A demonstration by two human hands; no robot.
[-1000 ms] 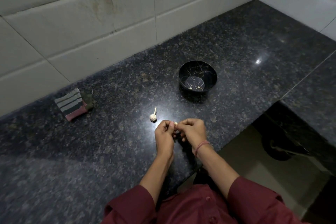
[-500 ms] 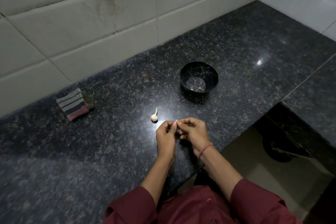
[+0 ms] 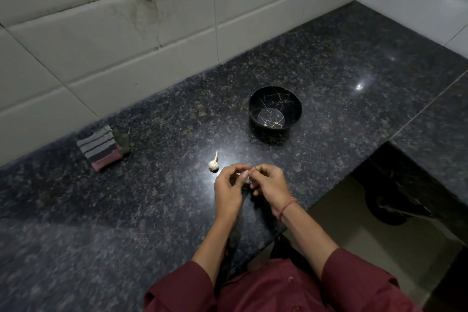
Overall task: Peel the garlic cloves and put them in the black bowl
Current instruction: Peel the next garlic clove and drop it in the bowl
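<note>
Dark granite counter [image 3: 126, 210], black bowl [image 3: 291, 105] at 12 o'clock, garlic bulb [image 3: 213, 164] at 10 o'clock of the hands: left hand [image 3: 228, 191] and right hand [image 3: 271, 182] both pinching a largely hidden garlic clove [image 3: 247, 181]; judged light, firm, slippery once bared, so pinch by the ends.

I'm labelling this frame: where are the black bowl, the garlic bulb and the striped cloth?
black bowl [image 3: 268, 100]: head view, on its inner back wall.
garlic bulb [image 3: 213, 165]: head view, on its round body.
striped cloth [image 3: 97, 143]: head view, on its grey stripes.
</note>
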